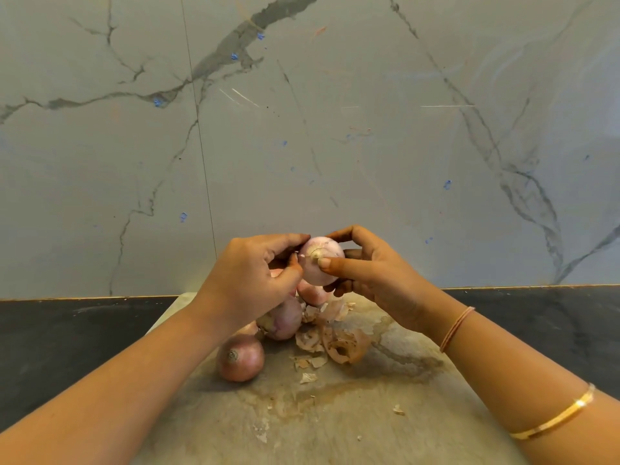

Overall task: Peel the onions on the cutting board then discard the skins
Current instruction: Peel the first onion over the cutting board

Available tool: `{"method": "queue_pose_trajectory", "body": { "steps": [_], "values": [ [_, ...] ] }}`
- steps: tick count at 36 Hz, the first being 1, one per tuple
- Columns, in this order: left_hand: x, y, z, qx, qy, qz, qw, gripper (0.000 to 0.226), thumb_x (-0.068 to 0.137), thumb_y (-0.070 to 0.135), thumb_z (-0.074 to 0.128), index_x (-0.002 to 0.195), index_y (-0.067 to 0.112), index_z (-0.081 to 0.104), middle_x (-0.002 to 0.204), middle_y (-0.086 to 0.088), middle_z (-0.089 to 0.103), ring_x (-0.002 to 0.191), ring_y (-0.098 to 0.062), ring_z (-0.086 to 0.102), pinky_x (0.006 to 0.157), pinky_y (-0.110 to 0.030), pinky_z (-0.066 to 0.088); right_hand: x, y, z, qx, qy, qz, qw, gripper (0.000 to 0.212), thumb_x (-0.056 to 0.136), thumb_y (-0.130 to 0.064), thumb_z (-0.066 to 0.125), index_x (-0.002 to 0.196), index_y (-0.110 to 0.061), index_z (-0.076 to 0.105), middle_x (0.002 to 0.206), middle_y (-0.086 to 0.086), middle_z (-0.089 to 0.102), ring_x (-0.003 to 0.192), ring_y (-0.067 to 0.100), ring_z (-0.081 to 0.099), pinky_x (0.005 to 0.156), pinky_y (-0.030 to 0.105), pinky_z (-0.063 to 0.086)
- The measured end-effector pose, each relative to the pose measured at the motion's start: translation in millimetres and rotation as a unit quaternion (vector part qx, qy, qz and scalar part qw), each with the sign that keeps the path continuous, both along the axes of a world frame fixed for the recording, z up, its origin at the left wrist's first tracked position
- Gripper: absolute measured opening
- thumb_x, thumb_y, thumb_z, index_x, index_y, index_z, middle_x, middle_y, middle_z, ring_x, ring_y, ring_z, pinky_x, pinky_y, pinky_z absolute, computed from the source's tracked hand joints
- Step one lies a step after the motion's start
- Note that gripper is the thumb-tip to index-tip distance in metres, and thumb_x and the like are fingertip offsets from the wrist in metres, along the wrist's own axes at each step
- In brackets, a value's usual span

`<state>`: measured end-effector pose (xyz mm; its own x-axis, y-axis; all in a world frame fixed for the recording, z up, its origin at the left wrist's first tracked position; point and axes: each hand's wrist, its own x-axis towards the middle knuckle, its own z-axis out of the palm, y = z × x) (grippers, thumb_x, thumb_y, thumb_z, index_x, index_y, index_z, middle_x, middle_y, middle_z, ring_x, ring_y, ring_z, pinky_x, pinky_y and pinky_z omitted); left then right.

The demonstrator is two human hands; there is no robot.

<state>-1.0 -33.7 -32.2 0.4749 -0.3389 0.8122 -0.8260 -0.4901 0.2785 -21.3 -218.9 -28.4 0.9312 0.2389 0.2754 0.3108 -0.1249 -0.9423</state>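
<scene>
1. Head view, the only one: you hold a peeled onion [327, 246] in the air above the far end of the cutting board [369, 414], between both hands.
2. Your left hand [255, 273] has its fingers curled. The index tip is on the onion's top and the thumb tip is against its left side, so it pinches the onion.
3. Your right hand [372, 280] has its thumb laid across the end of the onion that faces you. The other fingers curl round the far side and underneath, so it grips the onion.
4. The held onion is pale pink and smooth.
5. On the board, a brown-skinned onion [240, 357] lies nearest you. A purplish onion [285, 318] is just behind it, partly under your left wrist. A pale onion [312, 293] sits right below the held one.
6. Loose skins [339, 340] are piled just right of those onions, with small flakes scattered nearer you.
7. The board is stained and lies on a dark counter [67, 347] that meets a marble-look wall [335, 129].
8. Your right forearm wears a gold bangle [553, 417], and there is a thin band [456, 328] at the wrist.
</scene>
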Motion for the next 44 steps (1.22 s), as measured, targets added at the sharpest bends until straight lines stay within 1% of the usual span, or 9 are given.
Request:
{"method": "queue_pose_trajectory", "body": {
  "steps": [4,11,14,20,24,28,33,37,44],
  "values": [
    [-2.4,-2.0,-1.6,-0.003,0.013,-0.028,1.0,0.051,0.078,0.04,0.05,0.119,0.013,0.066,0.104,0.016,0.064,0.098,0.001,0.063,0.08,-0.012,0.052,0.5,-1.6,0.7,0.008,-0.001,-0.005,1.0,0.032,0.088,-0.018,0.066,0.116,-0.014,0.051,0.104,0.017,0.067,0.076,0.022,0.064,0.069,0.027,0.053],
    [-0.9,1.0,1.0,0.003,-0.013,-0.022,1.0,0.039,0.079,0.037,0.059,0.105,0.01,0.072,0.092,0.014,0.067,0.087,-0.001,0.066,0.07,-0.016,0.056,-0.6,1.1,-0.1,-0.03,-0.007,-0.005,1.0,0.037,0.089,-0.02,0.066,0.12,-0.014,0.049,0.103,0.013,0.067,0.078,0.02,0.064,0.069,0.024,0.052],
    [1.2,2.1,-0.6,0.005,-0.014,-0.017,1.0,0.029,0.079,0.026,0.066,0.103,0.01,0.073,0.089,0.012,0.068,0.084,-0.002,0.067,0.068,-0.018,0.057,-1.6,2.3,-0.5,-0.06,-0.021,-0.015,0.998,0.034,0.089,-0.022,0.066,0.118,-0.016,0.049,0.102,0.009,0.067,0.078,0.017,0.065,0.067,0.02,0.052],
    [1.6,2.0,-0.5,-0.001,-0.014,-0.011,1.0,0.038,0.08,0.038,0.059,0.1,0.009,0.074,0.087,0.002,0.074,0.08,-0.004,0.067,0.066,-0.022,0.057,-2.0,3.4,-0.4,-0.066,-0.041,-0.026,0.997,0.032,0.089,-0.022,0.067,0.116,-0.016,0.051,0.1,0.007,0.067,0.079,0.017,0.065,0.065,0.019,0.053],
    [2.0,0.1,-1.2,0.009,-0.034,0.015,0.999,0.025,0.079,0.022,0.064,0.097,0.008,0.075,0.082,0.0,0.074,0.077,-0.005,0.065,0.062,-0.015,0.054,-1.8,3.8,-1.0,-0.059,-0.045,-0.029,0.997,0.032,0.088,-0.023,0.067,0.115,-0.016,0.051,0.099,0.007,0.068,0.078,0.018,0.066,0.066,0.02,0.054],
    [1.7,0.9,-0.8,0.012,-0.046,0.033,0.998,0.022,0.079,0.02,0.064,0.094,0.007,0.075,0.079,0.001,0.073,0.064,-0.004,0.063,0.062,-0.01,0.052,-1.6,4.8,-1.0,-0.055,-0.044,-0.023,0.997,0.029,0.088,-0.022,0.067,0.113,-0.017,0.052,0.098,0.007,0.068,0.075,0.016,0.067,0.066,0.021,0.055],
    [1.7,1.3,-1.7,-0.011,-0.047,0.018,0.999,0.027,0.085,0.026,0.058,0.099,0.01,0.074,0.086,0.011,0.068,0.081,-0.005,0.065,0.065,-0.014,0.054,-1.2,3.8,-1.5,-0.037,-0.039,-0.02,0.998,0.034,0.088,-0.021,0.067,0.118,-0.014,0.051,0.101,0.011,0.068,0.073,0.015,0.065,0.065,0.02,0.052],
    [-0.3,-0.8,-2.2,-0.03,-0.032,-0.021,0.999,0.035,0.083,0.032,0.056,0.11,0.015,0.069,0.098,0.014,0.067,0.089,0.001,0.066,0.076,-0.013,0.054,0.0,1.7,-0.5,-0.021,-0.046,-0.028,0.998,0.031,0.089,-0.021,0.066,0.116,-0.016,0.051,0.1,0.011,0.068,0.071,0.014,0.065,0.067,0.022,0.054],
    [0.1,-1.8,-3.2,-0.012,-0.041,0.004,0.999,0.024,0.082,0.026,0.064,0.098,0.01,0.074,0.093,0.013,0.067,0.088,0.0,0.065,0.072,-0.011,0.053,-0.4,2.9,-1.0,-0.047,-0.064,-0.041,0.996,0.031,0.09,-0.024,0.066,0.115,-0.017,0.049,0.101,0.011,0.067,0.071,0.013,0.065,0.066,0.021,0.053]
  ]
}}
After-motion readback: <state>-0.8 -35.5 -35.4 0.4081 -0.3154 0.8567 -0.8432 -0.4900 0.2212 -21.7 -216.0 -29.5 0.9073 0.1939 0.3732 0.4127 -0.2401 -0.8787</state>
